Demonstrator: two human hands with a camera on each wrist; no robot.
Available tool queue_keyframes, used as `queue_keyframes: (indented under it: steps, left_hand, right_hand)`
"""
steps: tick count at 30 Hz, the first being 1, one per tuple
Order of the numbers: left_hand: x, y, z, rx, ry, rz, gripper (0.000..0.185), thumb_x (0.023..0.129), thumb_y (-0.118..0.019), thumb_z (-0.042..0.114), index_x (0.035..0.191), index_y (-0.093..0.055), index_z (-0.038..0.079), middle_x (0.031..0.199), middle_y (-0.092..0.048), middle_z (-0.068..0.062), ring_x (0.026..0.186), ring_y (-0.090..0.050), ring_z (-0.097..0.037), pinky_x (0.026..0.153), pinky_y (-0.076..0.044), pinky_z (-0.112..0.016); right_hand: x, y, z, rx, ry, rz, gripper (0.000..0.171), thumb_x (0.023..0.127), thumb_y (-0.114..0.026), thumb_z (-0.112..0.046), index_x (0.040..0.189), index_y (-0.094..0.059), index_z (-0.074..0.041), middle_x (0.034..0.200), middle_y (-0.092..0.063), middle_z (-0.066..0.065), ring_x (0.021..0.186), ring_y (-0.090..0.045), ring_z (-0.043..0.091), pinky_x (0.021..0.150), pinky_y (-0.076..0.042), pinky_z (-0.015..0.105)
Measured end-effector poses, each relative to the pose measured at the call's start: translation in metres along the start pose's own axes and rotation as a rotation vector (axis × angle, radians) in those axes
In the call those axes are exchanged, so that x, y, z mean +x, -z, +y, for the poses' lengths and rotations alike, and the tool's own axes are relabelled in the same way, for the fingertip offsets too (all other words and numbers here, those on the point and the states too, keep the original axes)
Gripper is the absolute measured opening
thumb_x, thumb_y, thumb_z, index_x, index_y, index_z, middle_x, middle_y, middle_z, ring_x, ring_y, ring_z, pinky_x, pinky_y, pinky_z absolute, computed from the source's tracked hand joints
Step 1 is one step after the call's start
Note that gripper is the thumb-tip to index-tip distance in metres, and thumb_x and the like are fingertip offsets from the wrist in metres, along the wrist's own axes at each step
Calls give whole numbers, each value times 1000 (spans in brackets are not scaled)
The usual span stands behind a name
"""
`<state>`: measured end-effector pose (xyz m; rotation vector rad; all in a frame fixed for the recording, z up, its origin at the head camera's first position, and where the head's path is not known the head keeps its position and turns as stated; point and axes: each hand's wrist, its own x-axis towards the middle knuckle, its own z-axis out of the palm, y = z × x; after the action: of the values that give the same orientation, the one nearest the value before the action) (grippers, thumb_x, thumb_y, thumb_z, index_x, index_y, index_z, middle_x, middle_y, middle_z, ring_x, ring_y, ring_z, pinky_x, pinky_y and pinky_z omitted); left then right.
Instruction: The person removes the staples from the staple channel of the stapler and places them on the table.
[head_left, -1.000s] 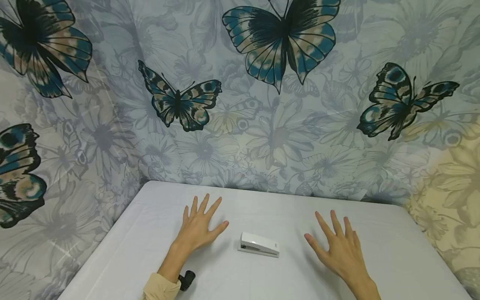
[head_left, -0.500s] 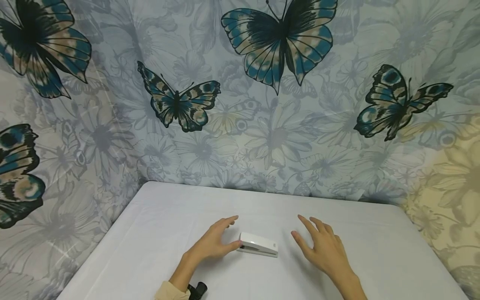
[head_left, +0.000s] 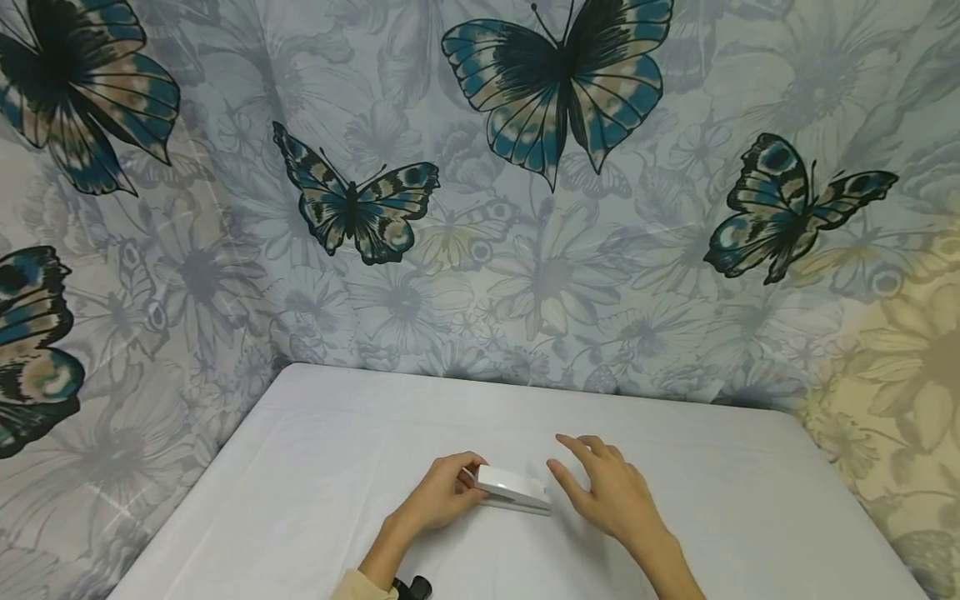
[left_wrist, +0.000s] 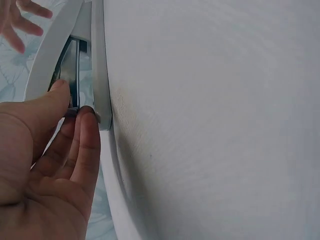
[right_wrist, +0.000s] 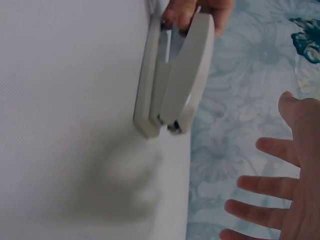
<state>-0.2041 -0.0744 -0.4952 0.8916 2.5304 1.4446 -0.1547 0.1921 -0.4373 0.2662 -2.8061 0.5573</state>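
Observation:
A white stapler [head_left: 517, 486] lies on the white-covered table, its top arm raised at an angle over the base. At the stapler's left end, my left hand [head_left: 442, 493] pinches it with thumb and fingers. The left wrist view shows the thumb [left_wrist: 61, 92] on the metal staple rail and the fingertips between rail and base [left_wrist: 101, 75]. My right hand [head_left: 617, 500] hovers just right of the stapler with its fingers spread. In the right wrist view it is apart from the stapler [right_wrist: 187, 75] and holds nothing.
The white table [head_left: 360, 417] reaches back to a cloth backdrop [head_left: 525, 333] printed with flowers and large butterflies. A black device [head_left: 415, 587] sits at the left wrist, beside a beige sleeve [head_left: 363, 586].
My left hand has moved right and closed its fingers on the stapler's left end. My right hand has moved left, nearer the stapler, its fingers less spread.

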Motion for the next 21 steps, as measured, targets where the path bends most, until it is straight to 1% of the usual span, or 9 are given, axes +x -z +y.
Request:
queue_keyframes:
  steps: [2,5,9,13,18,20,21]
  left_hand:
    - [0,-1,-1,-12,9,13,29,88,-78,7,115,-68,1,107,-73,-11,85,-65,-4,76,-56,-18]
    - [1,-1,-3,-22,24,12,26,88,-78,6,112,-70,2,106,-73,-10,87,-66,-5,76,-57,-17]
    - [2,-2,-5,-33,36,9,22,87,-79,6,107,-71,2,103,-73,-9,87,-67,-6,75,-57,-16]
    - [3,-1,-5,-40,42,11,20,85,-81,5,103,-72,2,99,-73,-8,84,-67,-5,74,-57,-16]
    - [3,0,-6,-25,55,3,12,87,-79,5,96,-71,4,93,-72,-6,81,-63,-1,73,-55,-15]
    - [3,0,-7,-20,58,0,11,87,-79,6,94,-70,3,90,-70,-6,80,-60,0,72,-54,-16]
    - [3,0,-7,-20,60,-1,12,87,-79,6,95,-70,3,89,-69,-5,79,-60,1,72,-54,-15]
  right_hand:
    - [5,-3,-8,11,17,-21,45,99,-61,-51,132,-68,-21,126,-69,12,105,-69,35,71,-59,50]
    - [12,-6,-21,9,53,-40,42,99,-62,-50,128,-70,-21,122,-72,9,100,-71,30,69,-60,45]
    - [21,-15,-38,-6,132,-45,38,97,-67,-46,120,-74,-17,111,-73,5,94,-71,26,66,-59,41]
    - [28,-25,-52,-16,208,-85,34,93,-73,-42,112,-76,-14,102,-72,4,86,-70,23,61,-58,36]
    - [33,-36,-62,16,266,-152,40,86,-79,-46,106,-77,-12,100,-76,6,81,-72,24,56,-54,32]
    - [33,-40,-64,27,274,-170,43,84,-81,-47,106,-77,-11,101,-78,7,78,-71,21,54,-51,30]
    - [34,-41,-65,28,274,-178,43,83,-81,-47,106,-77,-11,100,-78,7,73,-69,18,53,-50,28]
